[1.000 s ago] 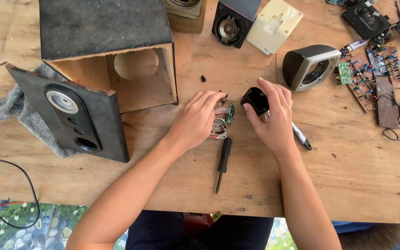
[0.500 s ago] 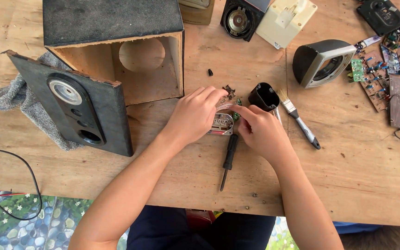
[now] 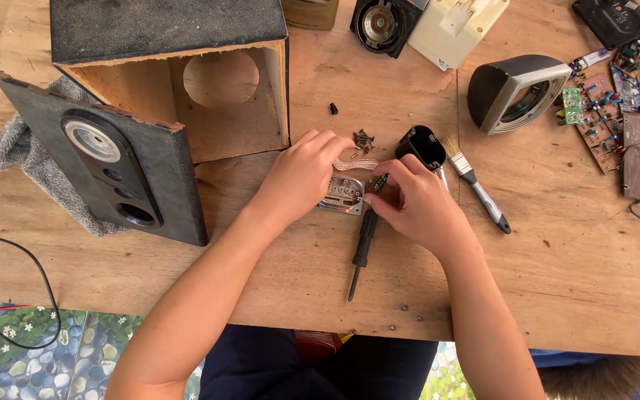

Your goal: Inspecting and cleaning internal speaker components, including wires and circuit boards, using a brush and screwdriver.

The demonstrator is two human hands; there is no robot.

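Just below the open wooden speaker box, the left hand steadies a small metal component on the table, fingers curled over it, while the right hand pinches its edge; a screwdriver lies ready beneath.

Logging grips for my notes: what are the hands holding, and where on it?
Both hands hold a small metal component by its opposite ends, pinched in the fingers.
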